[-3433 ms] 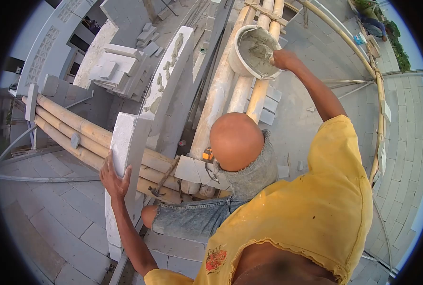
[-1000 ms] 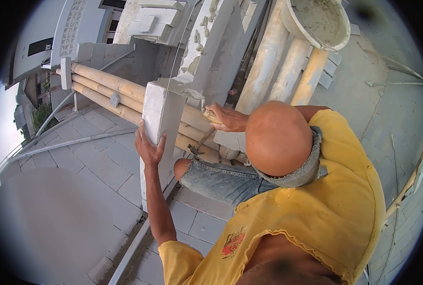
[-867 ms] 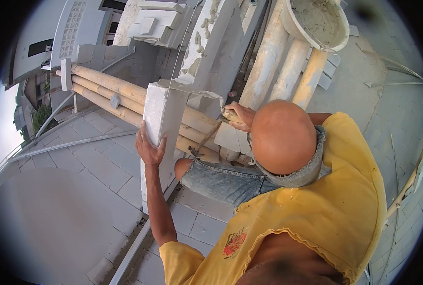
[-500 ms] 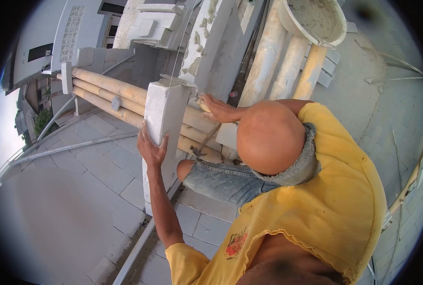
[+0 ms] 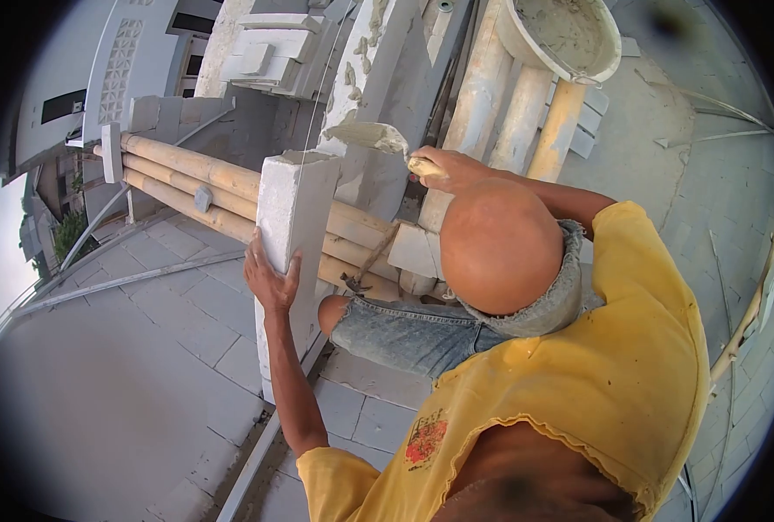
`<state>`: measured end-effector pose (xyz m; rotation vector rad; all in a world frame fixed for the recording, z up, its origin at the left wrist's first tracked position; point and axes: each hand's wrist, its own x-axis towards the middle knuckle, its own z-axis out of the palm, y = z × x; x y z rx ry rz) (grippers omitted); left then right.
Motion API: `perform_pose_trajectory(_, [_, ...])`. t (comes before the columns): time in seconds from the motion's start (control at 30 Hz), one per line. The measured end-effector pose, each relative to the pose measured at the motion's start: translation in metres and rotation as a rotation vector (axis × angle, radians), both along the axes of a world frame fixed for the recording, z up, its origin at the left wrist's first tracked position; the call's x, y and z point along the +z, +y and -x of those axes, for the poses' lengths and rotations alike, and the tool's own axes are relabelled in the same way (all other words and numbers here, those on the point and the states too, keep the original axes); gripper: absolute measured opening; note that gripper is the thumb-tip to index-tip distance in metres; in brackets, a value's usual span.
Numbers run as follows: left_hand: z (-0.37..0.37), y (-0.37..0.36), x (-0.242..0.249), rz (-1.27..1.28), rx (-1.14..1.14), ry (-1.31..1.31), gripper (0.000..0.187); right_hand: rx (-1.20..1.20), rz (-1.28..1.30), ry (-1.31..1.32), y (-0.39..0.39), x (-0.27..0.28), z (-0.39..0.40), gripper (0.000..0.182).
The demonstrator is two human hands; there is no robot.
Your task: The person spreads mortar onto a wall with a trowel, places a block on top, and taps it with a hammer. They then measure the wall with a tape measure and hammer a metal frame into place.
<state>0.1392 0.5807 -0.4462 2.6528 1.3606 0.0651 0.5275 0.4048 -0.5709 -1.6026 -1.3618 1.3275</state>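
Note:
My right hand [image 5: 452, 170] is closed around the pale handle of a trowel [image 5: 369, 136]. Its mortar-smeared blade is held just above and to the right of the top end of a white block [image 5: 295, 204]. My left hand [image 5: 272, 277] grips that upright block, with the fingers along its left side and the thumb on the right. A thin string [image 5: 320, 91] runs past the top of the block. Beyond it, a white block wall [image 5: 365, 74] carries lumps of grey mortar along its top.
Bamboo poles [image 5: 200, 174] run behind the block. A hammer [image 5: 356, 283] rests near my knee [image 5: 498, 248]. At the upper right, a bucket [image 5: 611, 61] of mortar stands on thick poles. White blocks [image 5: 269, 52] are stacked at the back.
My right hand has moved up and to the right, lifting the trowel away from the block's top end. My left hand stays on the block. The view has shifted slightly.

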Motion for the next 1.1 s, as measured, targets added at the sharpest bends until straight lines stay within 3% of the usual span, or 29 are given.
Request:
perform_pose_trajectory(0.1, [0.002, 0.001, 0.002, -0.008, 0.009, -0.002, 0.092, 0.140, -0.030, -0.337, 0.065, 0.019, 0.001, 0.056])
perform_pose_trajectory(0.2, [-0.001, 0.000, 0.004, -0.013, 0.015, 0.001, 0.092, 0.168, -0.126, -0.184, 0.104, 0.029, 0.020, 0.052])
perform_pose_trajectory(0.3, [-0.001, -0.001, 0.004, 0.004, 0.024, -0.003, 0.093, 0.144, -0.267, -0.074, 0.093, 0.034, 0.039, 0.055])
perform_pose_trajectory(0.5, [0.001, 0.000, 0.000, -0.013, 0.002, 0.001, 0.093, -0.047, -0.117, 0.082, -0.004, 0.037, 0.023, 0.059])
perform_pose_trajectory(0.6, [0.004, 0.002, -0.002, -0.024, 0.000, -0.001, 0.093, -0.290, 0.195, 0.235, -0.025, -0.005, 0.037, 0.056])
perform_pose_trajectory(0.63, [0.004, 0.001, -0.002, -0.019, -0.002, 0.000, 0.093, -0.324, 0.078, 0.112, -0.024, -0.016, 0.043, 0.053])
perform_pose_trajectory(0.73, [0.001, 0.001, -0.002, 0.012, 0.030, 0.016, 0.093, -0.383, 0.041, 0.159, 0.004, -0.028, 0.061, 0.055])
perform_pose_trajectory(0.77, [0.000, 0.001, -0.002, 0.008, 0.031, 0.021, 0.093, -0.298, -0.125, 0.091, 0.020, -0.030, 0.065, 0.056])
perform_pose_trajectory(0.93, [-0.005, 0.000, 0.002, -0.061, -0.004, 0.016, 0.089, 0.112, 0.007, 0.024, 0.065, -0.028, 0.112, 0.057])
perform_pose_trajectory(1.1, [-0.006, 0.001, 0.000, -0.051, 0.010, 0.030, 0.090, 0.067, 0.048, 0.078, 0.010, -0.041, 0.100, 0.054])
